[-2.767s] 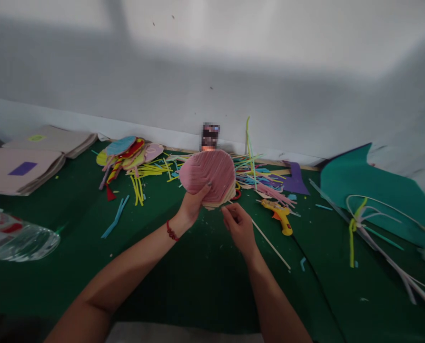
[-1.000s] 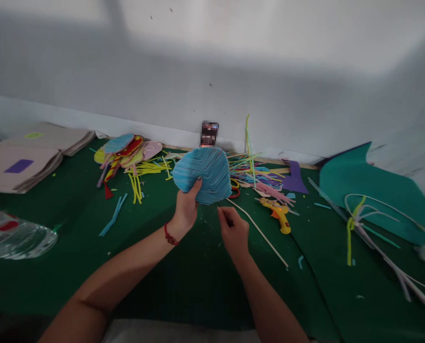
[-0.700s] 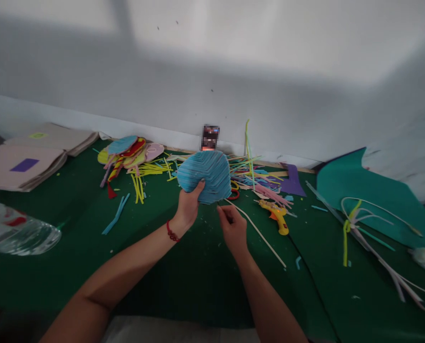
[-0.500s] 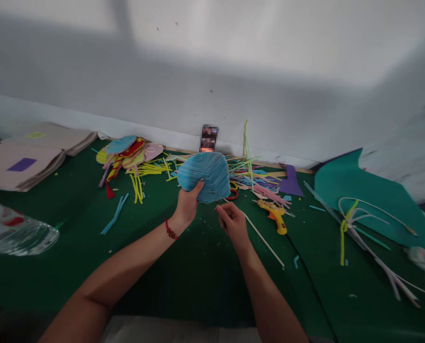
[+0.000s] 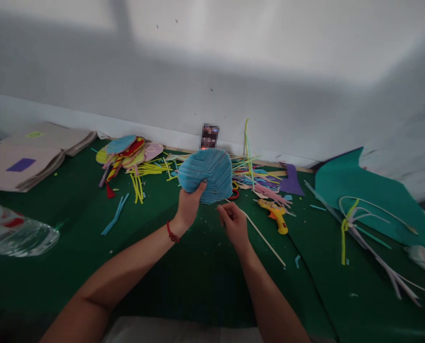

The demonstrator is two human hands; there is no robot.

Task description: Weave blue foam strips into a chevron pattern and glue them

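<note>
My left hand [image 5: 190, 205] grips a blue, ribbed, rounded fan-like piece [image 5: 207, 174] by its lower left edge, thumb on the front face and the other fingers hidden behind. Just below the piece's lower right edge is my right hand [image 5: 233, 221], its fingers curled and the thumb and forefinger pinched together. Whatever they pinch, if anything, is too small to make out. Beyond that hand a thin pale stick [image 5: 265, 243] lies slanting on the green table. Red-handled scissors [image 5: 234, 194] are partly hidden behind the blue piece.
A yellow glue gun [image 5: 277, 216] with a black cord lies to the right, before coloured strips [image 5: 265, 183]. Teal sheet material [image 5: 372, 190] leans at far right. Left are finished-looking coloured pieces [image 5: 126, 150], cardboard [image 5: 26, 164] and a clear bottle [image 5: 23, 233]. A pixelated phone-like object [image 5: 209, 136] stands against the wall.
The blue piece has turned and shifted slightly right in my left hand. My right hand has hardly moved, its fingers still pinched below the piece.
</note>
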